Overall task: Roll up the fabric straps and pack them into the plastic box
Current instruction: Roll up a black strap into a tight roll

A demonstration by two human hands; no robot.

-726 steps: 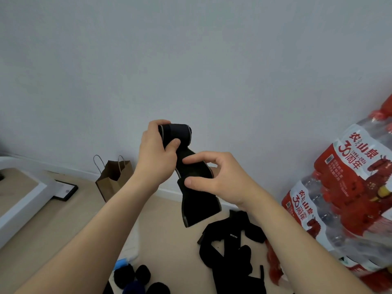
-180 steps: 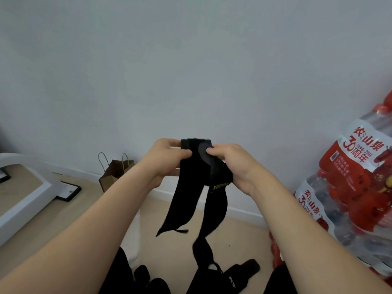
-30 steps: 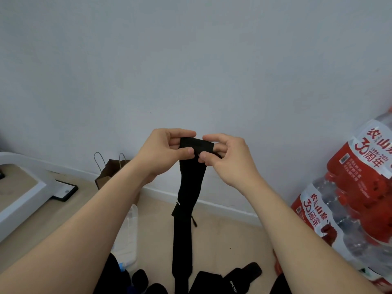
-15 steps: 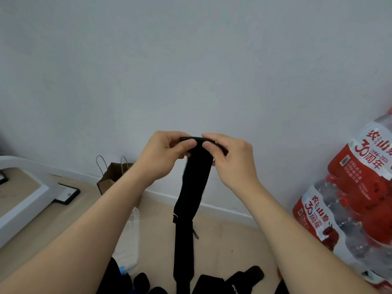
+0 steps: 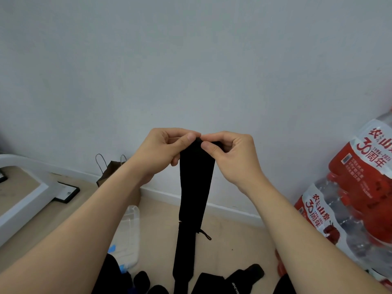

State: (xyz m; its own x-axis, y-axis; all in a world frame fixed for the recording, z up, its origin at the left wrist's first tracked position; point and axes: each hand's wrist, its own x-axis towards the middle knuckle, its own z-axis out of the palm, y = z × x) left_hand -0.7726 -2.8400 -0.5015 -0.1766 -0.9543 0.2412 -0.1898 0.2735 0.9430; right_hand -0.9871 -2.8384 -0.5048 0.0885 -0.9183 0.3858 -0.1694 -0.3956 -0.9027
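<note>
**Both hands pinch the top end of a hanging strap**

I have both hands raised in front of the pale wall [image 5: 191, 60]. The left hand [image 5: 167, 149] and the right hand [image 5: 231, 158] meet at the top edge of a black fabric strap [image 5: 195, 187]. Each pinches that edge between thumb and curled fingers, and the thumbs nearly touch. The strap hangs straight down between my forearms, unrolled, and its lower end runs out of the bottom of the view. A thin loop [image 5: 205, 235] sticks out from its right edge partway down.

The clear plastic box [image 5: 129, 234] sits on the floor [image 5: 229, 240] at lower left, partly hidden by my left forearm. Dark rolled pieces [image 5: 141, 277] lie near it, but I cannot tell whether they are inside. More black straps [image 5: 231, 279] lie on the floor below. A brown paper bag [image 5: 110, 170] stands against the wall, and packs of bottled water [image 5: 356, 187] are stacked on the right.
</note>
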